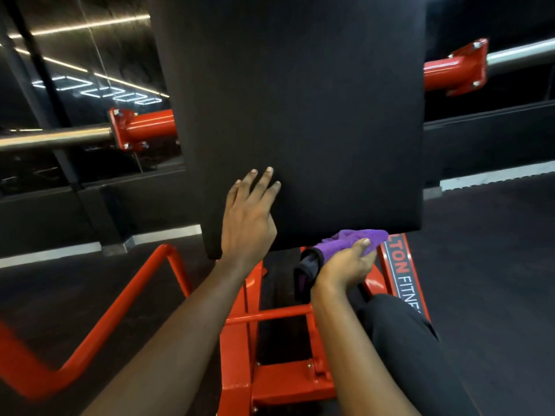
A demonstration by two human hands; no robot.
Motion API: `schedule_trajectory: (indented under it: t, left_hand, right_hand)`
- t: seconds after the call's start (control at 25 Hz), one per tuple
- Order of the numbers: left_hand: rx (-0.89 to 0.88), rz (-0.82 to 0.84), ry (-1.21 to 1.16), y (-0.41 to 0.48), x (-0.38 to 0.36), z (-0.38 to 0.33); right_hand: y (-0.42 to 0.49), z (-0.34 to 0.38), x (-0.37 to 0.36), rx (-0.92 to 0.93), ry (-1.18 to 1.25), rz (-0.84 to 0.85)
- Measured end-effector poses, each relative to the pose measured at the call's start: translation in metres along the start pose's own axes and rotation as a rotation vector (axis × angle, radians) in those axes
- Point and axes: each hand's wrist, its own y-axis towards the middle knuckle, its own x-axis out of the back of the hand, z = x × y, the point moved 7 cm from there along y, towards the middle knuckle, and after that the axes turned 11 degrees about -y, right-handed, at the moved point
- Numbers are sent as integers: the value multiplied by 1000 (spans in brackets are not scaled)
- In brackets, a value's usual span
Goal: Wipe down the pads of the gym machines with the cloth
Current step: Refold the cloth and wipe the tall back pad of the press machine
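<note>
A large black pad point(315, 115) on a red gym machine fills the middle of the head view. My left hand point(249, 217) lies flat on the pad's lower left corner, fingers straight. My right hand point(345, 265) grips a bunched purple cloth point(354, 238) just under the pad's bottom edge. A dark part of the cloth hangs down by my right wrist.
The red frame point(240, 325) of the machine runs below the pad, with a bent red tube point(120, 313) at the left. Red brackets with steel bars point(54, 139) stick out on both sides. My dark-trousered leg point(399, 340) is at the lower right. Dark floor lies all around.
</note>
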Motion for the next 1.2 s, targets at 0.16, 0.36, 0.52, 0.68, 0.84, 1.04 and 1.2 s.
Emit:
schedule_trajectory:
  t: [0.16,0.36,0.52,0.68,0.84,1.04,1.2]
  left_hand:
    - [-123,74,-40,28,-33,-45]
    - [-145,16,-106,66,-61,-75]
    - [-78,-60,49,67,-93,-80]
    - [-73,-123,89,68,-99,-79]
    - [-86,-145,87,66,-100,-81]
    - [-79,-139,80,66,-96,-81]
    - [-66,-141,3,75,-80,-88]
  right_hand:
    - [36,53,31,141,-170,-143]
    - [112,153,13,609,-182,-27]
    - [176,146,-31,488,-590,390]
    - [213,92,-10,73,-449,542]
    - [199,123,-23,340,-421,477]
    - [178,192,-67,572,-422,501]
    - [176,169,-53,550,-581,558]
